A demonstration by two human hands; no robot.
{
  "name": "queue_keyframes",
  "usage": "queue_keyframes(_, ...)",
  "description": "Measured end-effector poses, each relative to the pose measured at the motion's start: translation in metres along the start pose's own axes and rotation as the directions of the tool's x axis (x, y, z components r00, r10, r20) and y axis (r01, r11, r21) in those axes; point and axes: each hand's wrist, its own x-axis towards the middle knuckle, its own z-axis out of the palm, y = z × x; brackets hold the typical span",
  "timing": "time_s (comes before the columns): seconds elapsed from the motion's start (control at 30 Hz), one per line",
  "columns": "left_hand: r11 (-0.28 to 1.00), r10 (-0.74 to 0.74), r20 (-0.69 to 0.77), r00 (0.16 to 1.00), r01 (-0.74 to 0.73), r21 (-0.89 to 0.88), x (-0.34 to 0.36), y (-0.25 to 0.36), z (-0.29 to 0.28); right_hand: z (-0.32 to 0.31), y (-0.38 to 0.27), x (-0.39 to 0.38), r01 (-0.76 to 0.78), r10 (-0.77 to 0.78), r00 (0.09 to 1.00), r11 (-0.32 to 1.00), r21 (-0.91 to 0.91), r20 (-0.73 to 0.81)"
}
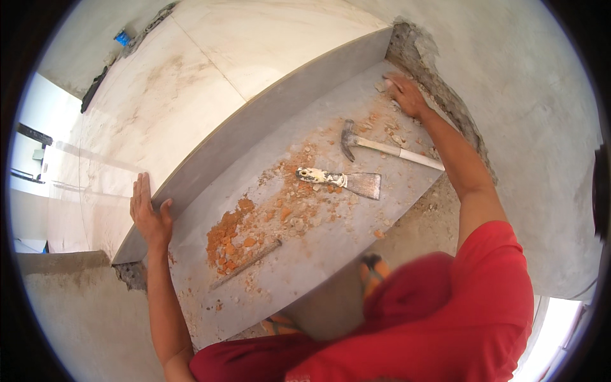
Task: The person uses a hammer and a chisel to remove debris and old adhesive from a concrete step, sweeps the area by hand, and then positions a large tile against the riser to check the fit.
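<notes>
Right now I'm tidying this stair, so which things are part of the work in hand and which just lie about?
In hand:
- right hand on rubble pieces at the broken wall corner
- left hand flat on the tiled edge

Lying about, untouched:
- hammer
- scraper
- chisel rod
- orange brick dust

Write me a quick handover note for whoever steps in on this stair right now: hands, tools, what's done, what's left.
Left hand: open, flat on the top edge of the grey riser tile.
Right hand: on the rubble in the far right corner of the step, beside the broken wall edge; whether it grips a piece is unclear.
Lying free on the step: hammer, scraper, chisel.
Done: wall edge looks chipped out.
Left: orange brick rubble and dust strewn over the step.
</notes>
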Motion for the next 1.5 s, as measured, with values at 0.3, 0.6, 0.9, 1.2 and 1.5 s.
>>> queue_keyframes(0.3, 1.0, -0.002, 0.013, 1.0, 0.002, -0.006, 0.001, 0.005, -0.007, 0.039, -0.154, -0.036, 0.275, -0.407, 0.848, 0.885, 0.376, 0.339)
queue_keyframes(0.6, 0.999, -0.031, 0.031, 0.999, 0.031, 0.022, 0.0, 0.001, -0.006, 0.002, -0.207, -0.052, 0.339, -0.416, 0.847, 0.902, 0.267, 0.332)
queue_keyframes(0.9, 1.0, 0.003, 0.052, 0.999, -0.004, 0.009, 0.002, -0.004, -0.008, -0.024, -0.193, -0.142, 0.667, -0.594, 0.685, 0.744, -0.037, 0.421)
queue_keyframes(1.2, 0.946, 0.316, -0.123, 0.941, -0.322, -0.031, -0.05, 0.023, -0.006, -0.011, -0.186, -0.146, 0.697, -0.629, 0.703, 0.701, -0.147, 0.333)
queue_keyframes(1.5, 0.845, 0.464, 0.49, 0.738, -0.201, -0.496, -0.124, 0.087, -0.043, -0.059, -0.272, -0.025, 0.556, -0.582, 0.803, 0.81, -0.188, -0.132)
